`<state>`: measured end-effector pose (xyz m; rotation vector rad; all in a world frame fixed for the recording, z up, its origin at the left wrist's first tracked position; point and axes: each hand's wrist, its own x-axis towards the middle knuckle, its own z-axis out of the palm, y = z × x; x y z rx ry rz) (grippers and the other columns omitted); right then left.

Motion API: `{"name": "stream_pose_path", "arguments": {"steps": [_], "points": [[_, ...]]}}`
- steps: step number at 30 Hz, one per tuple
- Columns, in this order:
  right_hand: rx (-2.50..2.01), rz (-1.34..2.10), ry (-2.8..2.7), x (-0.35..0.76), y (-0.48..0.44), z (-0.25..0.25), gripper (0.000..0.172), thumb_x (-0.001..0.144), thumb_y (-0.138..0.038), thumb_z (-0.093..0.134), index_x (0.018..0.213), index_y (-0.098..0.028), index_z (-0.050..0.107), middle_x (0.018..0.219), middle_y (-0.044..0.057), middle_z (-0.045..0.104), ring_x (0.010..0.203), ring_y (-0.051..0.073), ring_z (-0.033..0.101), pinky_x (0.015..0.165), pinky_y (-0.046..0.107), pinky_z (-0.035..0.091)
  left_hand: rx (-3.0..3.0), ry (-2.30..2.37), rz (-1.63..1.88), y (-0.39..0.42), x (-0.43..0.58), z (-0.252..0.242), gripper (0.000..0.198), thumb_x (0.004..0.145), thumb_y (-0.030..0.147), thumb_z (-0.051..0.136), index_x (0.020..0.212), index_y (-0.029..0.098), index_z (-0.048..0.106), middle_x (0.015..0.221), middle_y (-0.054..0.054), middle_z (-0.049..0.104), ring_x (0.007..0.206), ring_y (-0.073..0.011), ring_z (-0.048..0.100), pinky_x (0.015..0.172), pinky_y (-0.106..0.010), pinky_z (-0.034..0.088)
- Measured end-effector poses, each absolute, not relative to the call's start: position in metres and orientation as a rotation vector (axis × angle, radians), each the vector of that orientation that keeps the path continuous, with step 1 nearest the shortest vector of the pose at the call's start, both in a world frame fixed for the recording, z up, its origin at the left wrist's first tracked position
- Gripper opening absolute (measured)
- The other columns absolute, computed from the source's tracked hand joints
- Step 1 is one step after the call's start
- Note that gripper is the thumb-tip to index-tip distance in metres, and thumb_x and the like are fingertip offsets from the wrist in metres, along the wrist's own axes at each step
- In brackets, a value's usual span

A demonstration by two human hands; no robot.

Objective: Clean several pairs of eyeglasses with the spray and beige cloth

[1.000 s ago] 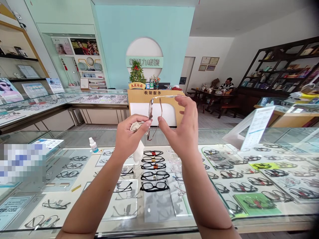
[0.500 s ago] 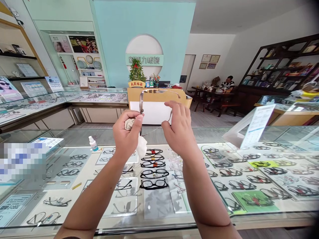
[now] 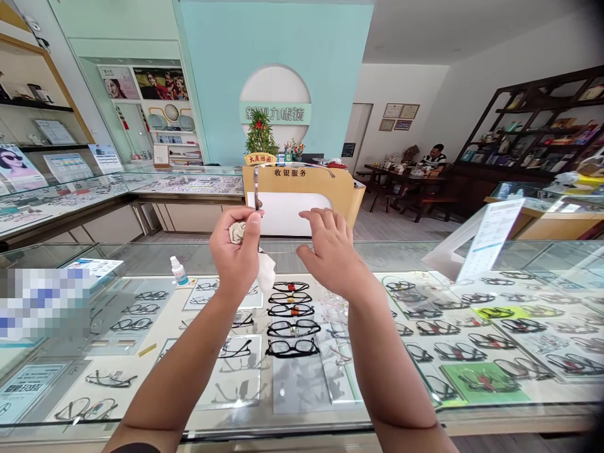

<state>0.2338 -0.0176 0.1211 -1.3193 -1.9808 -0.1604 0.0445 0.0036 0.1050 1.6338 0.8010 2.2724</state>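
Observation:
My left hand (image 3: 234, 251) is closed, pinching a pair of eyeglasses (image 3: 257, 187) by the front of the frame, which is turned edge-on and upright. One temple stretches right above my hands; the other, very thin, runs right lower down. A pale cloth (image 3: 267, 272) is bunched in the same hand, its loose end hanging below. My right hand (image 3: 333, 255) hovers to the right, thumb and fingers apart, with nothing visible in it. Its thumb is close to the lower temple; whether they touch I cannot tell.
Beneath my arms lies a glass display counter (image 3: 292, 434) with rows of eyeglasses (image 3: 292, 328). A small white spray bottle (image 3: 178, 270) stands on the left, a white sign stand (image 3: 491, 239) on the right. Farther off are a cashier desk (image 3: 346, 201) and a seated person (image 3: 434, 157).
The glasses and my left hand have shifted slightly left, and the frame has turned a little. My right hand has moved slightly left and down, its fingers now clear of the temple's end.

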Motion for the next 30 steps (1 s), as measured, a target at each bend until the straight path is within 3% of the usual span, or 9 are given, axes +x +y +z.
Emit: {"name": "stream_pose_path", "arguments": {"steps": [3,7,11,16,19,23,30], "points": [[-1.094,-0.142,-1.949,0.232,-0.024,0.131,0.048,0.104,-0.031,0.059,0.151,-0.023,0.065,0.163,0.018,0.064,0.16,0.042,0.049,0.135,0.07,0.04,1.76,0.786,2.163,0.004,0.042,0.106,0.039,0.104,0.062,0.079,0.1,0.023,0.076,0.102,-0.006,0.08,0.1,-0.0223,0.078,0.088,-0.034,0.059],[-0.825,0.036,-1.947,0.223,-0.029,0.135,0.045,0.105,-0.044,0.075,0.147,-0.03,0.07,0.154,0.013,0.073,0.152,0.038,0.06,0.13,0.064,0.049,1.888,0.773,2.079,0.002,0.04,0.108,0.03,0.105,0.053,0.079,0.098,0.024,0.079,0.118,-0.008,0.077,0.118,-0.0245,0.074,0.109,-0.04,0.057],[-0.693,0.26,-1.945,0.214,-0.03,0.13,0.033,0.106,-0.042,0.077,0.136,-0.028,0.075,0.14,0.011,0.08,0.136,0.033,0.072,0.119,0.055,0.059,1.832,0.781,1.972,-0.006,0.036,0.111,0.026,0.103,0.05,0.081,0.098,0.025,0.081,0.124,-0.009,0.073,0.126,-0.0259,0.07,0.116,-0.042,0.054],[-0.644,0.383,-1.879,0.209,-0.034,0.13,0.02,0.105,-0.032,0.077,0.124,-0.026,0.077,0.124,0.008,0.084,0.12,0.027,0.079,0.109,0.046,0.062,1.804,0.783,1.81,-0.022,0.033,0.119,0.029,0.101,0.053,0.081,0.098,0.024,0.079,0.127,-0.01,0.071,0.125,-0.0274,0.069,0.098,-0.038,0.059],[-0.654,0.34,-1.84,0.208,-0.036,0.131,0.019,0.104,-0.03,0.076,0.122,-0.025,0.077,0.129,0.01,0.084,0.124,0.03,0.079,0.11,0.049,0.062,1.756,0.829,1.779,-0.034,0.032,0.124,0.028,0.099,0.05,0.083,0.108,0.025,0.078,0.124,-0.009,0.072,0.107,-0.0223,0.069,0.082,-0.032,0.058],[-0.692,0.291,-1.803,0.214,-0.037,0.131,0.022,0.103,-0.031,0.076,0.124,-0.027,0.079,0.137,0.011,0.085,0.134,0.033,0.077,0.117,0.056,0.06,1.653,0.978,1.766,-0.052,0.015,0.129,0.034,0.098,0.047,0.084,0.124,0.028,0.072,0.116,-0.005,0.072,0.086,-0.0162,0.064,0.072,-0.028,0.056],[-0.74,0.318,-1.778,0.224,-0.04,0.136,0.021,0.104,-0.034,0.072,0.122,-0.028,0.08,0.136,0.008,0.086,0.126,0.03,0.077,0.111,0.055,0.06,1.54,1.47,1.493,-0.066,-0.079,0.105,0.043,0.093,0.052,0.081,0.129,0.032,0.071,0.137,-0.007,0.073,0.09,-0.0196,0.065,0.062,-0.027,0.049]]}}
